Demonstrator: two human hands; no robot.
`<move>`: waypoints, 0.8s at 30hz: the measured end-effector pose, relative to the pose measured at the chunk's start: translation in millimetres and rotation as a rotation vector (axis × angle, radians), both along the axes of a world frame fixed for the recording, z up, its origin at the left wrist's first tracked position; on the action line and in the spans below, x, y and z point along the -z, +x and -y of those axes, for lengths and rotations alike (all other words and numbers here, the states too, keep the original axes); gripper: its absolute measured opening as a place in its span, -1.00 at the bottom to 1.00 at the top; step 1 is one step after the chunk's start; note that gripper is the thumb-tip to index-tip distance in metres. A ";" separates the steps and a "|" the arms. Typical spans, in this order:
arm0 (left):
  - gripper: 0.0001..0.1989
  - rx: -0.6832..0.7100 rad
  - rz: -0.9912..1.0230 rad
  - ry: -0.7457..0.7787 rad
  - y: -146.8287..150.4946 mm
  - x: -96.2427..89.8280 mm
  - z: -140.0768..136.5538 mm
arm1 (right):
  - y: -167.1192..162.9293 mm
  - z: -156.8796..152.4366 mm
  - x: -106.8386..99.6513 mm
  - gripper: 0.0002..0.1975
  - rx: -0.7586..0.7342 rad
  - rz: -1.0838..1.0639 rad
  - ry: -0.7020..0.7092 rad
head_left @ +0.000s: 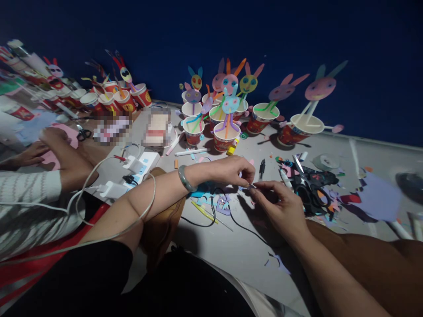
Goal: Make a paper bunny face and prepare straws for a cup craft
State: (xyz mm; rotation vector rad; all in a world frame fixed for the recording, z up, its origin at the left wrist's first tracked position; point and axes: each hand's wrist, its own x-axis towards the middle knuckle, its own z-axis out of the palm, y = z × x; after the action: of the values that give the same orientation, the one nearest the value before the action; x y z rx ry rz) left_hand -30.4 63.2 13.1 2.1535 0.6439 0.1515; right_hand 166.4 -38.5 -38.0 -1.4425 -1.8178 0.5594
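Observation:
My left hand (235, 171), with a green bangle (187, 178) on its wrist, reaches across the grey table. Its fingertips meet those of my right hand (281, 206) over the table's middle. Both hands are closed in a pinch around something tiny and dark, too small to name. Just beyond them lies a black pen (262, 169). Black-handled scissors (311, 193) rest on paper scraps to the right of my right hand. Below my left wrist are a yellow strip (204, 212) and bits of purple paper (224, 206).
Paper cups (226, 137) with rabbit-eared paper figures stand along the blue back wall. A tape roll (325, 162) and purple paper (380, 196) lie right. A white cable (152, 193) crosses my left arm from a power strip (145, 165). At left, another person's hands (49, 143) hold pink paper.

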 end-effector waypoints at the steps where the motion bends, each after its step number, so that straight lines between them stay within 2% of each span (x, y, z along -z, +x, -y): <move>1: -0.93 0.003 -0.016 0.025 0.6 -0.9 2.0 | -0.8 0.4 0.0 -0.79 -0.001 -0.014 -0.008; 4: -0.81 0.028 -0.157 0.166 -1.3 -6.3 8.6 | 0.2 -0.4 -0.6 -0.78 0.034 0.010 0.058; 7: -0.64 0.177 -0.359 0.297 -6.6 -14.3 17.3 | 4.1 -2.7 -0.5 -0.79 0.084 0.075 0.183; 9: -0.62 0.284 -0.453 0.357 -9.5 -18.2 23.8 | 6.4 -4.1 0.8 -0.81 0.069 0.128 0.256; 11: -0.63 0.323 -0.541 0.402 -11.1 -19.4 29.3 | 7.5 -5.1 2.9 -0.83 0.018 0.208 0.325; 18: -0.62 0.280 -0.620 0.475 -14.6 -19.9 28.8 | 3.4 -6.0 12.5 -0.83 -0.199 0.578 0.487; 24: -0.73 0.213 -0.503 0.444 -16.4 -18.9 18.9 | -1.2 -2.8 7.8 -0.82 -0.283 0.690 0.391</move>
State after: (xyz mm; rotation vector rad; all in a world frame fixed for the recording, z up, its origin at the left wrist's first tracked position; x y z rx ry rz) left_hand -46.7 44.3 32.0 2.7029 0.7008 -0.4131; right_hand 165.2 -35.7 -45.8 -1.1852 -2.5149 -0.2071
